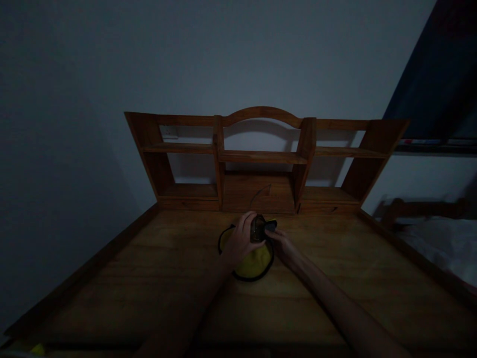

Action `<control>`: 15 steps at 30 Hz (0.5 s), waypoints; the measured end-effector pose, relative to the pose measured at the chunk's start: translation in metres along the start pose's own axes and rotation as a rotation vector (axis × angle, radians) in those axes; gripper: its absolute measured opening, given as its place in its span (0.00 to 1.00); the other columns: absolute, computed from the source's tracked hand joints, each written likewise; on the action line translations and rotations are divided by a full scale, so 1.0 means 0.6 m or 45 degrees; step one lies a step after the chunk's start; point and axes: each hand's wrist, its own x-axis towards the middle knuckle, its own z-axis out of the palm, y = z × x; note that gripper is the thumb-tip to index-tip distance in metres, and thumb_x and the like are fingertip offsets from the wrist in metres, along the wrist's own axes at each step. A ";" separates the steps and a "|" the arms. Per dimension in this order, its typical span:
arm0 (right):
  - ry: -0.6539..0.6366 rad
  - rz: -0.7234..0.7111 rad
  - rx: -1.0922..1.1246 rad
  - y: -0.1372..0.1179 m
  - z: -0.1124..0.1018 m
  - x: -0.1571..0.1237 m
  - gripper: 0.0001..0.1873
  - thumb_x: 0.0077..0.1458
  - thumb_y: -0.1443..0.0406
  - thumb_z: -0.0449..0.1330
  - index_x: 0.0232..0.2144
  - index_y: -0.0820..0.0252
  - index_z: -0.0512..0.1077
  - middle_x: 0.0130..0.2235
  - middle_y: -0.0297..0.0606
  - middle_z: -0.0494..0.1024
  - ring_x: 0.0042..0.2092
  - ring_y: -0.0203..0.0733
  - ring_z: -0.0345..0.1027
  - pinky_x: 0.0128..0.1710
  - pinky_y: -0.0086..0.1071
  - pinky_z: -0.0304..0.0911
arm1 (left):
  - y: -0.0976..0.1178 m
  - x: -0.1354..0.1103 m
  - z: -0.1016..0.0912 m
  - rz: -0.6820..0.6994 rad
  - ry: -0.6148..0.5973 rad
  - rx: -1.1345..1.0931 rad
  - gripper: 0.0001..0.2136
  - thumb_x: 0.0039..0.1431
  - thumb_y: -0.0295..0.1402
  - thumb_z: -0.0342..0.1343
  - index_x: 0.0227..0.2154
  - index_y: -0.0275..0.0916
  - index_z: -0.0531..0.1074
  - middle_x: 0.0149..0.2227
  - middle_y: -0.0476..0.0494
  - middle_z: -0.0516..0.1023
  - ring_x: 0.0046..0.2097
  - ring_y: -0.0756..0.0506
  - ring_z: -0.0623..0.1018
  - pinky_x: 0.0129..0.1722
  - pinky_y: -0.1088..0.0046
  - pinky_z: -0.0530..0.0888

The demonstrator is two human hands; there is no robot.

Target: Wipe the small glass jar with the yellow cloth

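Note:
On the desk in front of me lies a round yellow fabric piece with a black edge (255, 263), partly covered by my hands. My left hand (240, 241) is closed around a small dark brown, rounded object (257, 228) just above it. My right hand (280, 240) pinches a small black, flat piece (271, 226) against that object's right side. The light is too dim to show what kind of things these are. Behind my left hand a thin dark curved strand (260, 193) sticks up.
A wooden desk (156, 268) with raised side edges spreads around my hands. At its back stands a wooden shelf unit (263, 157). A wall socket (169, 132) shows through its left opening. To the right are white bedding (443, 246) and a dark window or curtain (436, 79).

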 end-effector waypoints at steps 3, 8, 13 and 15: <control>-0.021 0.063 0.068 -0.008 0.000 -0.003 0.13 0.45 0.64 0.67 0.36 0.60 0.78 0.37 0.37 0.80 0.40 0.42 0.72 0.43 0.32 0.63 | 0.005 0.000 0.000 -0.017 0.003 -0.044 0.38 0.47 0.36 0.65 0.59 0.41 0.51 0.57 0.36 0.61 0.60 0.37 0.64 0.59 0.53 0.66; -0.094 0.171 0.115 -0.016 -0.003 -0.010 0.12 0.47 0.64 0.67 0.36 0.61 0.78 0.39 0.37 0.80 0.40 0.41 0.73 0.44 0.31 0.64 | 0.015 0.003 -0.010 -0.027 0.004 -0.140 0.39 0.45 0.38 0.67 0.58 0.42 0.53 0.56 0.38 0.62 0.59 0.38 0.64 0.59 0.54 0.66; -0.107 0.174 0.105 -0.011 -0.006 -0.010 0.15 0.48 0.59 0.67 0.37 0.61 0.77 0.41 0.40 0.80 0.43 0.44 0.73 0.47 0.34 0.63 | 0.023 0.007 -0.015 -0.081 0.101 -0.230 0.38 0.41 0.39 0.68 0.55 0.41 0.56 0.54 0.38 0.65 0.57 0.38 0.67 0.57 0.55 0.67; -0.090 0.153 0.086 -0.007 -0.007 -0.007 0.18 0.47 0.56 0.67 0.38 0.62 0.77 0.40 0.41 0.80 0.42 0.46 0.73 0.47 0.35 0.63 | 0.026 0.009 -0.014 -0.087 0.135 -0.237 0.39 0.39 0.39 0.69 0.54 0.41 0.57 0.53 0.38 0.66 0.56 0.38 0.68 0.56 0.55 0.67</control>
